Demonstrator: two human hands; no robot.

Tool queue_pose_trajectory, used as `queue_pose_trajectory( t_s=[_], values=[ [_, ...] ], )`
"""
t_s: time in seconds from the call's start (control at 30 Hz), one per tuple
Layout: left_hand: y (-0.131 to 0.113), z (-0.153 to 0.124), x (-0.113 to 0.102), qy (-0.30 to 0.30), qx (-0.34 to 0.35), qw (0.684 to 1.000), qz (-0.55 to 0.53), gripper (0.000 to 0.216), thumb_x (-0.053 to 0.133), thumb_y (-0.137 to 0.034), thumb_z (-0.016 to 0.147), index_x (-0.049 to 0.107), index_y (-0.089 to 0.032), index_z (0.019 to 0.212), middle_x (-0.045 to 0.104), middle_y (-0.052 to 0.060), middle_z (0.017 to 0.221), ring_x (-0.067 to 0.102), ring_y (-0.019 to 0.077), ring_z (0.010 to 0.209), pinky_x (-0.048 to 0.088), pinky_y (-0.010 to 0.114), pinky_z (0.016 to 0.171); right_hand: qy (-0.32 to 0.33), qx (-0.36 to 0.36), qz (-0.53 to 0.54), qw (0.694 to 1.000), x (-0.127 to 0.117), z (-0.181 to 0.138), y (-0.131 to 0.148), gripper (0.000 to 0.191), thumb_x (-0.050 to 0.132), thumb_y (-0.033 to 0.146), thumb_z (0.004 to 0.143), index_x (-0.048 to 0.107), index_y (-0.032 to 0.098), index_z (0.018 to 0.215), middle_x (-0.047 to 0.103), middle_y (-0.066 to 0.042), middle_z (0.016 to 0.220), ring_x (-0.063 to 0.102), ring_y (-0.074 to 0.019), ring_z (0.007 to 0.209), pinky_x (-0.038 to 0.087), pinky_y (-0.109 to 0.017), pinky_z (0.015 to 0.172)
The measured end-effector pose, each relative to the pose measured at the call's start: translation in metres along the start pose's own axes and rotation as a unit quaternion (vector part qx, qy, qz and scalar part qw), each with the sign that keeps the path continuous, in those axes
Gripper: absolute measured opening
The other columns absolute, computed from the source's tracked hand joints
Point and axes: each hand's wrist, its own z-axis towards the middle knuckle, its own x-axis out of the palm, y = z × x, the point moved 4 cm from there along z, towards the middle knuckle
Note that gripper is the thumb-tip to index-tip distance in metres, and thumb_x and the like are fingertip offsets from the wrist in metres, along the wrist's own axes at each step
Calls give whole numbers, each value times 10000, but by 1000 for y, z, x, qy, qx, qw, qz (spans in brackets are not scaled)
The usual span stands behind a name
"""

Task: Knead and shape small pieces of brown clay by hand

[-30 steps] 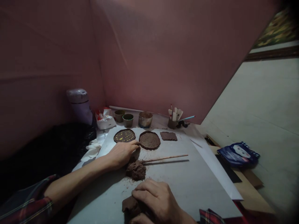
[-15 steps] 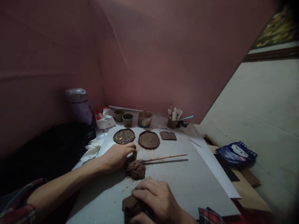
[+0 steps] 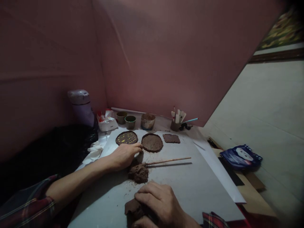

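My right hand [image 3: 158, 201] is wrapped over a brown clay block [image 3: 131, 207] close to the near edge of the board. My left hand [image 3: 124, 155] reaches across, its fingers bent together and fingertips beside the left rim of a round clay dish [image 3: 152, 143]; anything in them is hidden. A crumbly clay lump [image 3: 138, 173] sits between my hands, crumbs around it. From it a thin wooden stick [image 3: 168, 161] extends to the right. A second round clay dish [image 3: 126, 138], dotted with yellow, lies beyond my left hand. A flat clay rectangle [image 3: 171, 138] lies farther right.
Along the back stand two small cups [image 3: 130, 122], a stained bowl [image 3: 147, 121] and a holder with tools [image 3: 175, 125]. Crumpled tissue [image 3: 95, 151] and a purple bottle [image 3: 83, 109] are at the left. A blue pouch [image 3: 241, 156] lies right of the white board [image 3: 190, 193].
My left hand has moved forward and to the right, from below the yellow-dotted dish to the rim of the plain dish. My right hand stays on the clay block.
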Motion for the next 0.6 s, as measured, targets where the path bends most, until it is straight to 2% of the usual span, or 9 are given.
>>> queue_pose_trajectory(
  t_s=[0.23, 0.6],
  values=[
    [-3, -22, -3, 10, 0, 1000, 2, 362, 403, -12, 812, 615, -214, 1025, 642, 19, 1068, 650, 161, 842, 466, 248, 717, -8, 0, -3, 1000, -1, 3, 2, 237, 587, 346, 828, 624, 122, 897, 667, -74, 723, 588, -168, 606, 457, -256, 493],
    [-1, 3, 1, -5, -21, 1000, 20, 385, 445, -25, 792, 613, -214, 1081, 605, 55, 1165, 645, 187, 880, 488, 281, 745, -4, 0, -2, 1000, -1, 2, 1, 241, 567, 354, 846, 612, 131, 923, 671, -75, 740, 597, -168, 610, 471, -258, 506]
  ],
)
